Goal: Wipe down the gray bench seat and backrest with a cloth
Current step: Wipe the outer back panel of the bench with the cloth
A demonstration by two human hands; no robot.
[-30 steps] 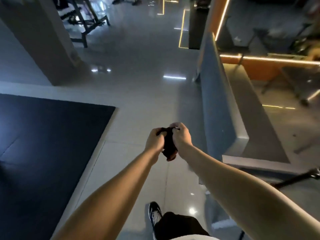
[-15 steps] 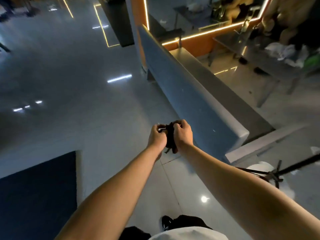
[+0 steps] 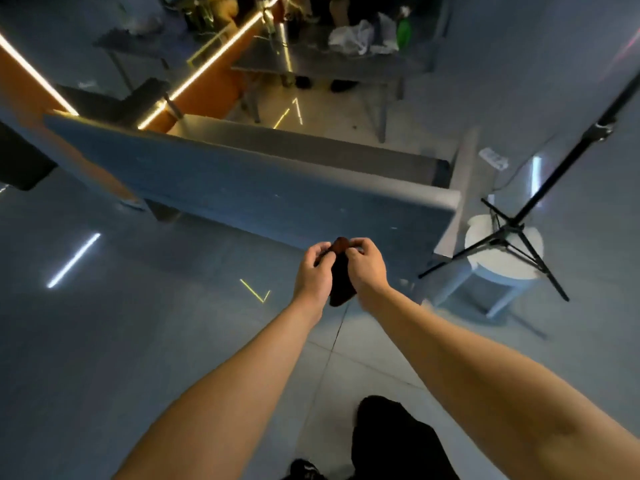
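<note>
So the big gray bench (image 3: 277,188) stands just past the hands, with its tall backrest (image 3: 242,181) facing them and its seat (image 3: 311,150) on the far side. Nothing touches it, so I think no wiping has started and both parts are left to do. The left hand (image 3: 313,271) and right hand (image 3: 367,268) are closed around a small dark cloth (image 3: 341,285), bunched up between them and hanging down a little.

Cloth (image 3: 341,282) middle behind both hands; seat (image 3: 311,147) blurred
</note>
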